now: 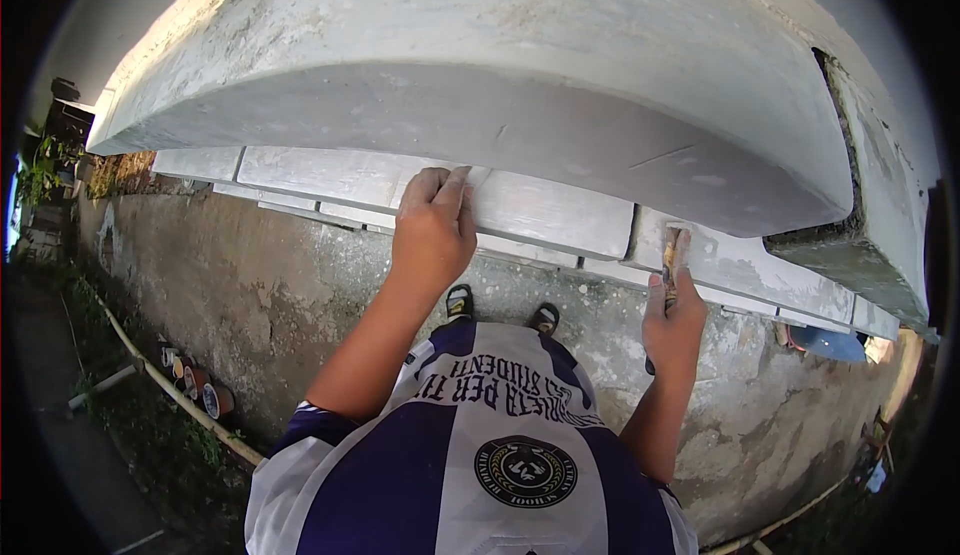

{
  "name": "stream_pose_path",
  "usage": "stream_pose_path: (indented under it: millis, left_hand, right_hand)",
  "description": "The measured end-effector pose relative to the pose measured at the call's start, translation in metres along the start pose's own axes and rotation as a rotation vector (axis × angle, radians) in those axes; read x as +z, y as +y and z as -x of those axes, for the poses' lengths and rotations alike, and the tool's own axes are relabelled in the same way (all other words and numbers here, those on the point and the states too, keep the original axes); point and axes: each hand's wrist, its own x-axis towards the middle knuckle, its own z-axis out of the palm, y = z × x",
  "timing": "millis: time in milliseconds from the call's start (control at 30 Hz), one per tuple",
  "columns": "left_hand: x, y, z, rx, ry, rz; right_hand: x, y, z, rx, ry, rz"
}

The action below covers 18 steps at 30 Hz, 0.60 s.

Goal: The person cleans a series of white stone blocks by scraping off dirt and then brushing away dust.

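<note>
My left hand is closed, its fingers bent in a pinch against the white block course just under the curved ledge. A small pale edge shows by its fingertips, but I cannot tell what it holds. Further right, my right hand is wrapped round a narrow hand tool with a worn, yellow-and-dark handle. The tool's far end meets the face of another white block, and a dark end shows below the palm. Both hands look dusty.
A smooth grey curved ledge overhangs the blocks. Rough-edged masonry juts out at the right. Below lies stained concrete ground, with my sandals on it. Several buckets and a bamboo pole lie left; a blue basin is right.
</note>
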Motion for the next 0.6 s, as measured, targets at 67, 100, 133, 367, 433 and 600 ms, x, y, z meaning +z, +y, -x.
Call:
stream_pose_path:
  millis: [67, 100, 133, 367, 433, 600]
  left_hand:
    - [-0.027, -0.051, 0.001, -0.109, 0.149, -0.148]
    - [-0.043, -0.077, 0.003, -0.203, 0.18, -0.217]
    - [-0.056, -0.102, 0.004, -0.262, 0.227, -0.282]
    - [-0.05, -0.12, -0.013, -0.3, 0.25, -0.422]
    - [-0.022, -0.079, -0.015, -0.259, 0.173, -0.363]
    - [0.009, -0.002, -0.009, -0.176, -0.012, -0.31]
  right_hand:
    - [0.001, 0.003, 0.0, 0.003, -0.001, -0.007]
    - [0.002, 0.003, 0.0, 0.0, 0.003, -0.019]
    - [0.002, 0.004, 0.0, -0.004, 0.007, -0.03]
    - [0.004, 0.01, 0.0, -0.029, 0.01, 0.026]
    - [0.004, 0.006, 0.0, -0.003, 0.007, 0.0]
    - [0.004, 0.007, 0.0, 0.011, -0.006, 0.007]
